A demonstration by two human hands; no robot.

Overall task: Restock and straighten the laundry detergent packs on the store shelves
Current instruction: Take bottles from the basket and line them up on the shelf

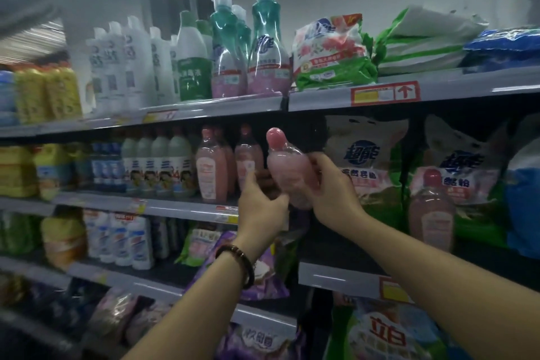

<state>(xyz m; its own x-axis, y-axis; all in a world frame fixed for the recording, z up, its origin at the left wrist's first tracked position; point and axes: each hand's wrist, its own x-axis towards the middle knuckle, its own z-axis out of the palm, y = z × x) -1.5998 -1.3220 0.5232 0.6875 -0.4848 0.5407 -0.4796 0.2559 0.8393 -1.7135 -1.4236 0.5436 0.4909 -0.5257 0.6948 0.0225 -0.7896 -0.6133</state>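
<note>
Both the left hand and right hand grip the pink bottle, tilted before the middle shelf, right of its pink row; best stand it upright, label outward, beside them

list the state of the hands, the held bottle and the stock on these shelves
pink bottle: in the air, tilted, cap on
left hand: holds the bottle's lower end
right hand: fingers curled round the bottle's side
shelved pink bottles: upright, side by side
lone pink bottle: upright before the detergent bags
top-shelf pack: lying, not upright
</note>
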